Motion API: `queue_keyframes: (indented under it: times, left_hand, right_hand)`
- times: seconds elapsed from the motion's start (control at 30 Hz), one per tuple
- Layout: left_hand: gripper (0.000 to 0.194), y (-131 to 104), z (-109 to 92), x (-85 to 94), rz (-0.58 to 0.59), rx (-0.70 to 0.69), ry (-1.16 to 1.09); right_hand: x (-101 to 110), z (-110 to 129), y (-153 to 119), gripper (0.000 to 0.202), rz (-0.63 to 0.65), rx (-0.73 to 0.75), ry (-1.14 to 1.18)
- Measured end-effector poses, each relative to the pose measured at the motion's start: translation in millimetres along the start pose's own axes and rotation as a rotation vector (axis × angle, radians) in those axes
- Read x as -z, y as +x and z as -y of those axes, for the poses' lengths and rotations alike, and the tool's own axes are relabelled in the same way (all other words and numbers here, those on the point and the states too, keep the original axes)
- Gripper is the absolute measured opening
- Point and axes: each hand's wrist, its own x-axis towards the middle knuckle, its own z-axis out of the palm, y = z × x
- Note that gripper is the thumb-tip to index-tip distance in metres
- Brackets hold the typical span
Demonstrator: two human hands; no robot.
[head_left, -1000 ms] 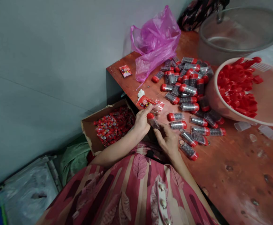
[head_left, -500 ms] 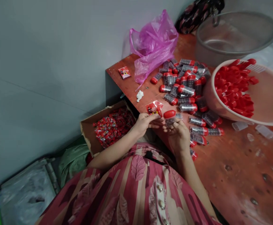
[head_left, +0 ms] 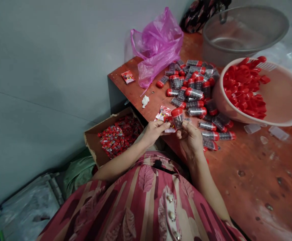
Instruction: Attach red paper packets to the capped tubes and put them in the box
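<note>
Near the centre of the frame, we see the left hand (head_left: 153,132) pinching the near edge of a red printed packet (head_left: 170,127) between thumb and fingers. Just right of it, our right hand (head_left: 193,138) grips the lower end of a clear tube (head_left: 177,117) with dark contents, its rounded red end tilted up and away from us. Tube and packet meet or overlap in our view; we cannot tell whether they touch. A second packet (head_left: 164,112) shows just beyond the left fingertips, and we cannot tell whether it is held.

Right of centre, we have a heap of similar tubes (head_left: 194,93) on the red-brown counter (head_left: 256,187). A pink bowl (head_left: 288,103) with red plastic pieces (head_left: 246,90) stands at the right, in front of a grey basin (head_left: 211,53) at upper right. A purple bag (head_left: 158,36) lies at upper centre. Below the counter's left edge, left of centre, a cardboard box (head_left: 93,139) holds many small red packets (head_left: 119,137).
</note>
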Motion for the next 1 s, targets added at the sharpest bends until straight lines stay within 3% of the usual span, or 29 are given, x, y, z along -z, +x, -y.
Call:
queue_keyframes:
  times: [0.1,0.23,0.47,0.77,1.0]
  left_hand:
    - [0.022,4.0,-2.8,-1.7,0.035,0.033,-0.075]
    - [0.015,8.0,-5.1,1.1,-0.025,0.058,-0.257]
    - [0.01,11.9,-1.2,-2.6,-0.002,0.048,-0.456]
    - [0.014,5.8,1.4,-21.2,0.04,0.017,-0.465]
    - [0.026,2.9,1.3,-22.7,0.12,-0.012,-0.35]
  right_hand:
    - [1.5,-1.0,-2.2,0.012,-0.073,0.065,0.019]
    - [7.6,-6.4,-18.1,0.013,-0.12,0.09,-0.018]
    - [8.5,-24.9,-52.0,0.02,-0.167,0.146,-0.254]
    - [2.0,-30.5,-49.0,0.022,-0.169,0.166,-0.267]
    - [-0.3,-29.0,-45.7,0.025,-0.169,0.133,-0.229]
